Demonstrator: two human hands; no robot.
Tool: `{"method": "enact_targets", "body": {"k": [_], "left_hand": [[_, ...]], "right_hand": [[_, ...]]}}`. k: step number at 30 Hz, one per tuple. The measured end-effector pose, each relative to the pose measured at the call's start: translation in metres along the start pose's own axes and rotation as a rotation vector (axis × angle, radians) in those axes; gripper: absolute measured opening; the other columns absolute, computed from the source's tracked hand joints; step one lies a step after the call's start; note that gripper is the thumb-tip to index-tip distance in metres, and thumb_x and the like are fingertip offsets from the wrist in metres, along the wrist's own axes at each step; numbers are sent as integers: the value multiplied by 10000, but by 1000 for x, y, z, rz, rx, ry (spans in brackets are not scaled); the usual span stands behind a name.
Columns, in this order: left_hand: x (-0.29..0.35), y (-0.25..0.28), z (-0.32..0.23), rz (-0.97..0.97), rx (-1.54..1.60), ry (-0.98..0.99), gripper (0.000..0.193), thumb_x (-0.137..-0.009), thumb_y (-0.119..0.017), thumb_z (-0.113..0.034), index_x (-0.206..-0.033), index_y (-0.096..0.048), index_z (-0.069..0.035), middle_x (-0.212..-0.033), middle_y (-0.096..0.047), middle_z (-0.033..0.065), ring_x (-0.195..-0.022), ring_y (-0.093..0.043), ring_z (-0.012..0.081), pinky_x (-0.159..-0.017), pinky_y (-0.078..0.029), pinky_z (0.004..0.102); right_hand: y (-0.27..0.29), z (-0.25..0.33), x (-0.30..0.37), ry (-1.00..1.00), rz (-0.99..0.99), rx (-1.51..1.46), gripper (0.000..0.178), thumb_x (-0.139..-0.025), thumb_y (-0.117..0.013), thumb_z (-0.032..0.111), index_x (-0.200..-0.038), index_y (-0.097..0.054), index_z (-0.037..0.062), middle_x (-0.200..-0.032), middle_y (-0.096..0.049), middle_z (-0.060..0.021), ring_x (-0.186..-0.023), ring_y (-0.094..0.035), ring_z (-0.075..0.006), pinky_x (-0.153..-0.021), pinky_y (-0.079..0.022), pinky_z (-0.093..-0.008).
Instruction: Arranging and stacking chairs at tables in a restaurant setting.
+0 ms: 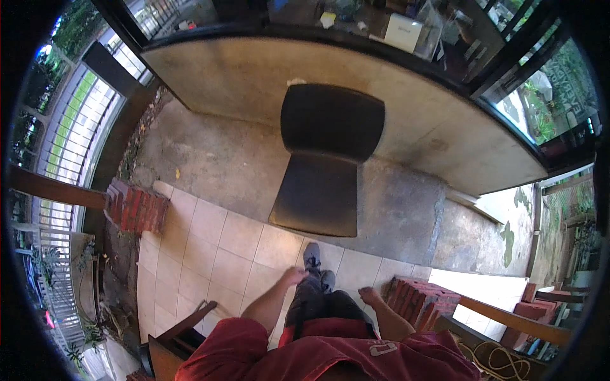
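Observation:
My left hand [294, 277] hangs in front of my left thigh, near my knee, its fingers loosely bent and no object visible in it. On the other side, my right hand [369, 294] is beside my right thigh, its fingers curled in, with nothing seen in them. Neither hand touches the dark chair [319, 193], which stands ahead of my feet with its back near a low wall [216, 76]. Below my hands show my dark trousers and a grey shoe [311, 253] on the pale floor tiles [238, 270].
A brick pillar base [135, 206] stands to the left, another brick pillar base [422, 302] close to my right. Dark-framed windows top the wall, with papers behind the glass. Dark wooden furniture [178, 340] is near my left elbow; a coiled cord [502, 362] lies at lower right.

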State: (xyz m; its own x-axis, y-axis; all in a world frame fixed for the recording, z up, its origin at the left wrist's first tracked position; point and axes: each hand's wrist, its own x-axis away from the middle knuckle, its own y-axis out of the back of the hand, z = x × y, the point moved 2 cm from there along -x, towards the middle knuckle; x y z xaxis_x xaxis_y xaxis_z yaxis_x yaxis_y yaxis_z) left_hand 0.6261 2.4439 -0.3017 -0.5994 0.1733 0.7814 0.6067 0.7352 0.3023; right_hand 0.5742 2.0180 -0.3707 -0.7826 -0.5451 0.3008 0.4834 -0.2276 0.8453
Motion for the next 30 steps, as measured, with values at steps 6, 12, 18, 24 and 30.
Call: {"method": "enact_targets", "body": {"k": [6, 12, 18, 24, 30], "left_hand": [[80, -42, 1, 85, -88, -43, 558, -943, -534, -582, -1099, -750, -92, -1082, -724, 186, -1005, -697, 340, -914, -529, 430], [135, -98, 28, -23, -199, 13, 599, -1000, -407, -534, -1063, -727, -32, -1070, -704, 236, -1041, -658, 411, -928, -501, 501], [174, -217, -5, -293, -259, -109, 602, -1021, -333, -453, -996, -701, 22, -1054, -686, 284, -1082, -615, 464, -936, -487, 521], [239, -379, -26, -597, 410, -31, 653, -936, -536, -532, -1273, -575, 26, -1267, -635, 265, -1158, -632, 394, -973, -498, 427], [309, -422, -53, -568, 675, 384, 669, -950, -546, -586, -1152, -691, 35, -1097, -735, 186, -1015, -689, 335, -861, -538, 407]], "right_hand": [[119, 54, 20, -658, 240, -350, 501, -914, -591, 448, -1113, -715, 6, -947, -739, -194, -899, -720, -304, -848, -563, -395], [130, 9, 13, -508, 350, -428, 508, -903, -572, 514, -1144, -724, 93, -1118, -714, -185, -1074, -669, -365, -938, -523, -437], [129, -53, 33, -211, 107, -490, 409, -965, -622, 386, -1110, -695, 11, -902, -726, -96, -731, -679, -176, -667, -536, -330], [63, -190, 136, -356, 465, -841, 511, -942, -587, 503, -1093, -729, 35, -978, -743, -140, -917, -693, -254, -838, -529, -387], [35, -203, 186, -267, 543, -810, 483, -965, -574, 467, -1112, -706, 27, -977, -739, -122, -882, -689, -250, -813, -533, -386]]}}
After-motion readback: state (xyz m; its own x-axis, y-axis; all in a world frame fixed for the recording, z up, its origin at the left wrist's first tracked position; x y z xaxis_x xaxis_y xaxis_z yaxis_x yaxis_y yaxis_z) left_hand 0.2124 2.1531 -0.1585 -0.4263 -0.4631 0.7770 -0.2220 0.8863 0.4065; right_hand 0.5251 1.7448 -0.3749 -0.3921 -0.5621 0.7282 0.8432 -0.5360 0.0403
